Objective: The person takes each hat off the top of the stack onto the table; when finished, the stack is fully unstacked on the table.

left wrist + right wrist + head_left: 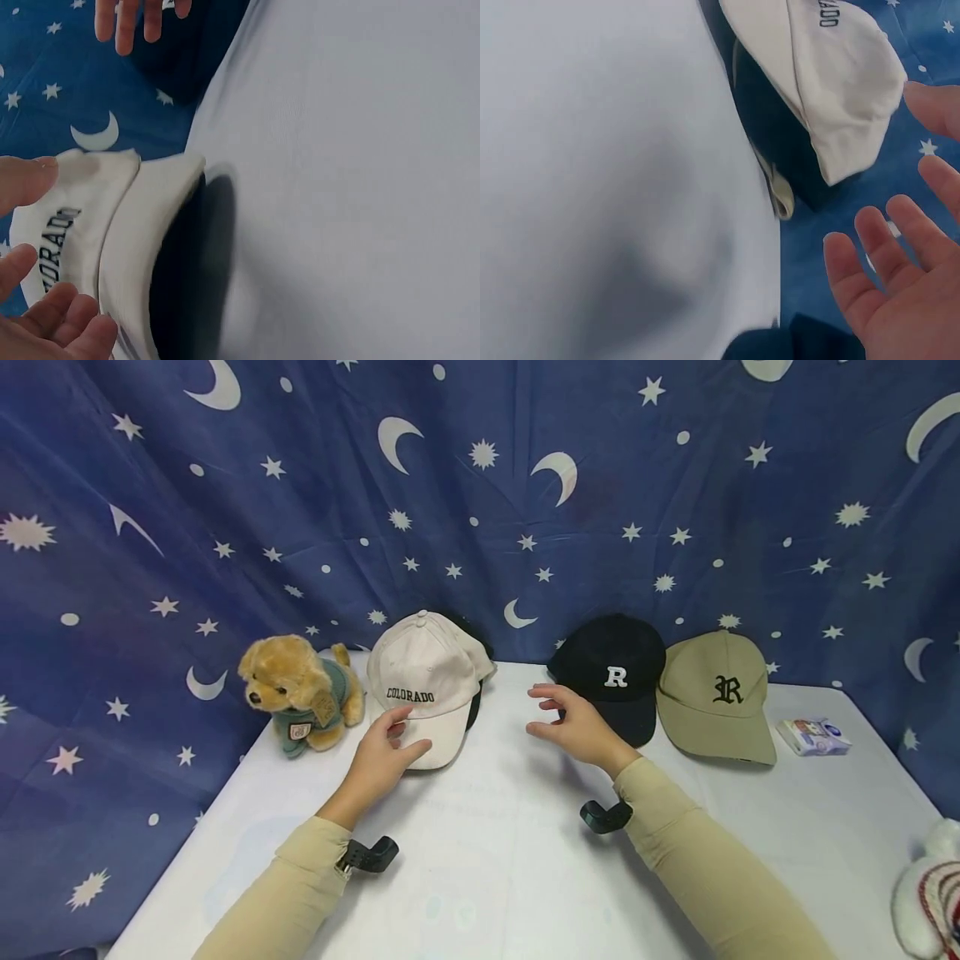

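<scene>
On the white table (pixel 495 860) lie caps in two groups. At the left is a stack topped by one cream cap (pixel 423 681) lettered COLORADO, its brim toward the person; beneath it the edges of more caps show, one dark and at least one pale, though the head view hides too much of them to count the stack surely. At the right two caps lie side by side and touching: one black cap (pixel 615 672) with a white R and one khaki cap (pixel 716 693) with a black gothic R. The left hand (pixel 382 756) rests at the brim of the cream cap, thumb on the brim's front edge and fingers loosely spread over the lettering, not clamped round anything; the left wrist view shows the fingers relaxed and apart beside the brim. The right hand (pixel 573 722) hovers over the table between the stack and the black cap, just beside the black cap's brim, palm down, fingers spread wide and holding nothing. One plush dog (pixel 303 693) in a green jacket sits left of the stack. One small packet (pixel 813 735) lies right of the khaki cap, and part of one white plush toy (pixel 930 893) shows at the right edge. A blue cloth (pixel 480 510) with moons and stars hangs behind.
</scene>
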A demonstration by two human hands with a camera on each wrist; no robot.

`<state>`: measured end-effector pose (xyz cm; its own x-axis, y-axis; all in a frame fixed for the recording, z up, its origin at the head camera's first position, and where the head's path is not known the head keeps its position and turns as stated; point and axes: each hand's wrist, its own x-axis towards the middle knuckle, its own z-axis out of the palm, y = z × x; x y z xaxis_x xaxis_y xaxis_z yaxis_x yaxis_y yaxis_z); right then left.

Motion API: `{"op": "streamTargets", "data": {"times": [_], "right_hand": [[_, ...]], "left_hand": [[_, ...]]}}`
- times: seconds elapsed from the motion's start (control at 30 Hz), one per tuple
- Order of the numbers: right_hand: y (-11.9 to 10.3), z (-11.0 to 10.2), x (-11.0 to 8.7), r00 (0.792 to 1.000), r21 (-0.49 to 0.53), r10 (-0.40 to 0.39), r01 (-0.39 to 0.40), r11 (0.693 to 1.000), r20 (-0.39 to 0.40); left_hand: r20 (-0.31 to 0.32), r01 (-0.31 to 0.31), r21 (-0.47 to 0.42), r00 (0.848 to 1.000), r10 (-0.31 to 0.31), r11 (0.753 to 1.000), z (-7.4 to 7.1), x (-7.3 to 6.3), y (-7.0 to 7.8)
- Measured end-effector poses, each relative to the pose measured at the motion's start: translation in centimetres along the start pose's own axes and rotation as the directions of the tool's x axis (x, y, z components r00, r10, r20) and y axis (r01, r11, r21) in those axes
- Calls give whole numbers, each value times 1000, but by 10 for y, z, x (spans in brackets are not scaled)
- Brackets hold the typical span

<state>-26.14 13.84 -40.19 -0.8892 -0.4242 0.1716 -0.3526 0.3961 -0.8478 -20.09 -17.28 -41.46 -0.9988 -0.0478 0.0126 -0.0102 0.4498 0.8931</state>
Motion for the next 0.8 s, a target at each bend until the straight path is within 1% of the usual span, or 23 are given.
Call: {"op": "streamTargets", "data": {"times": [0.13, 0.33, 0.43, 0.53, 0.63, 0.8], "right_hand": [[-6, 11, 9, 1000, -5, 18, -18, 1000, 15], [-19, 21, 23, 998, -54, 36, -34, 998, 51], [-27, 26, 33, 997, -50, 42, -39, 998, 68], [-34, 33, 44, 995, -49, 39, -35, 998, 87], [-41, 41, 55, 995, -62, 32, -26, 998, 99], [-52, 50, 69, 994, -75, 36, -28, 997, 107]], "left_hand": [[-26, 38, 3, 999, -38, 999, -10, 1, -8], [-72, 71, 4, 995, -70, 997, -29, 5, -19], [-79, 95, -13, 992, -96, 995, -35, 7, -25], [-77, 117, -32, 990, -119, 993, -38, 8, -30], [-77, 120, -46, 989, -123, 992, -38, 9, -33], [-80, 125, -37, 989, -127, 992, -37, 11, -38]]}}
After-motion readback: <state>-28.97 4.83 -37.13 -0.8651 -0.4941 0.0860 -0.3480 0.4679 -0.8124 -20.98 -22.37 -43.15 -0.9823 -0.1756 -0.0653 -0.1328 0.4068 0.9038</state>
